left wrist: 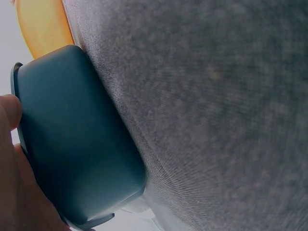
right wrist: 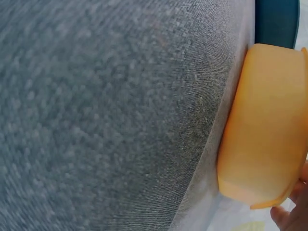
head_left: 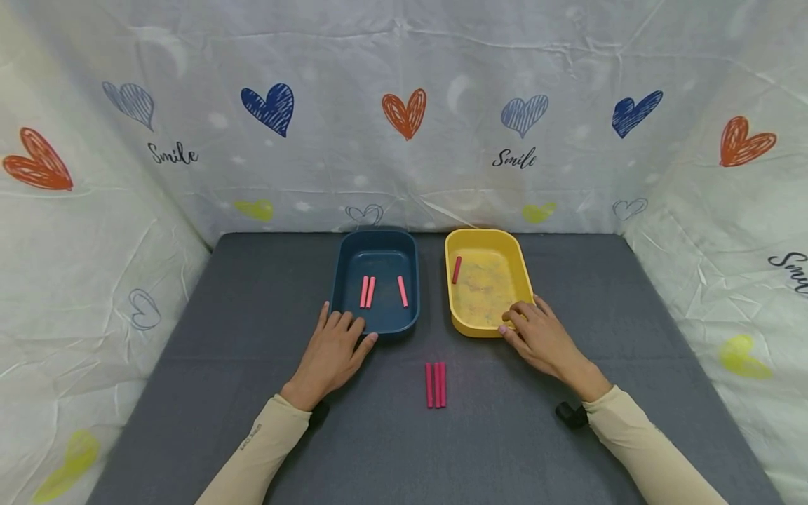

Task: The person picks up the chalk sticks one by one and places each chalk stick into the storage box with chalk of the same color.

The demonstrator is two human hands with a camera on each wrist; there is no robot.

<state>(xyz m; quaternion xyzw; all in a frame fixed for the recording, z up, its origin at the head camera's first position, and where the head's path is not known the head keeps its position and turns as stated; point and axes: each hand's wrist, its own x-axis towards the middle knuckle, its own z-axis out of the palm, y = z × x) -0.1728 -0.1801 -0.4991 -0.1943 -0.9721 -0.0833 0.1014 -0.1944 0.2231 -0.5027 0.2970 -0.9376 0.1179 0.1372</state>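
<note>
My left hand rests at the near left corner of a dark blue tray, fingers loosely spread over its rim and thumb at the front edge. Inside that tray lie light pink sticks: a pair side by side and a single pink stick to the right. At the near right corner of a yellow tray, my right hand touches the rim with relaxed, slightly bent fingers. One dark red stick lies in the yellow tray. In both wrist views, the tray walls hide parts of the hands.
Three magenta sticks lie close together on the grey tabletop, in front of the trays and between the forearms. White cloth printed with hearts hangs behind and at both sides.
</note>
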